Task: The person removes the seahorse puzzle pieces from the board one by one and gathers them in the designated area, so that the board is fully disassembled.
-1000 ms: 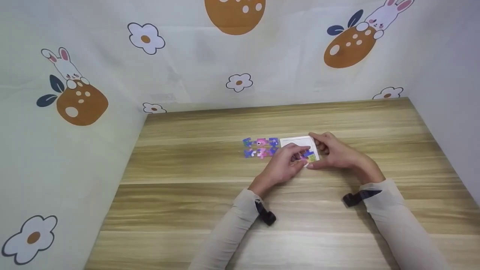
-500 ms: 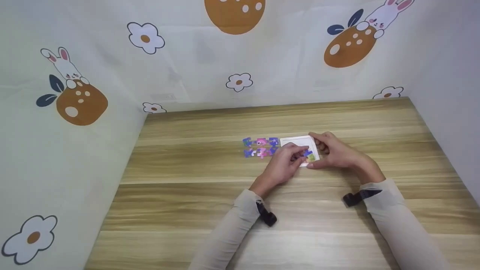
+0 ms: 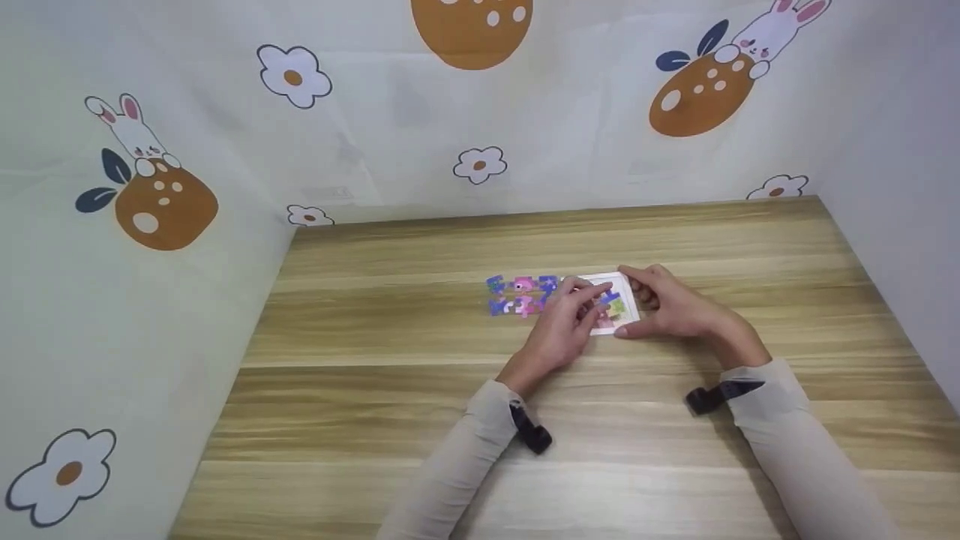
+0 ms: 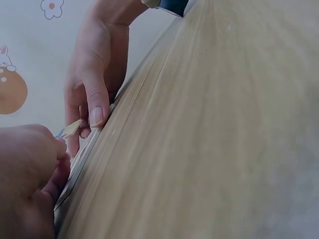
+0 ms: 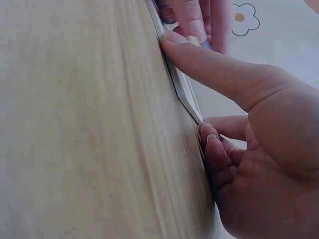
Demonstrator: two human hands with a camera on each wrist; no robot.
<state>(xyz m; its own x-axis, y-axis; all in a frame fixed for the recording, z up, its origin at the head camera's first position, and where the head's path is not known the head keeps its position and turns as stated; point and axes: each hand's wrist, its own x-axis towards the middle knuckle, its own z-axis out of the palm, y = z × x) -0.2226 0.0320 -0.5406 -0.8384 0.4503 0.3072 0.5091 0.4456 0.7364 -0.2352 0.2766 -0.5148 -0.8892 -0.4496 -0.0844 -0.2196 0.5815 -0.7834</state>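
Note:
A white puzzle tray lies on the wooden table. My right hand grips its right side, thumb at the near corner and fingers at the far one. Over the tray, my left hand pinches a small blue, green and yellow jigsaw piece, which stands tilted above the tray in the left wrist view. Pinkish print shows in the tray's near part. The left hand hides much of the tray's left half. In the right wrist view the right thumb rests on the tray's edge, close to the left fingertips.
Left of the tray, several loose jigsaw pieces in blue, pink and purple lie in two rows, partly behind the left hand. A patterned cloth wall rises behind the wooden table. Black cameras sit on both wrists.
The left hand has shifted slightly left, and the blue and green piece has moved up-left with its fingertips, uncovering pinkish print. My right hand and the tray have stayed put.

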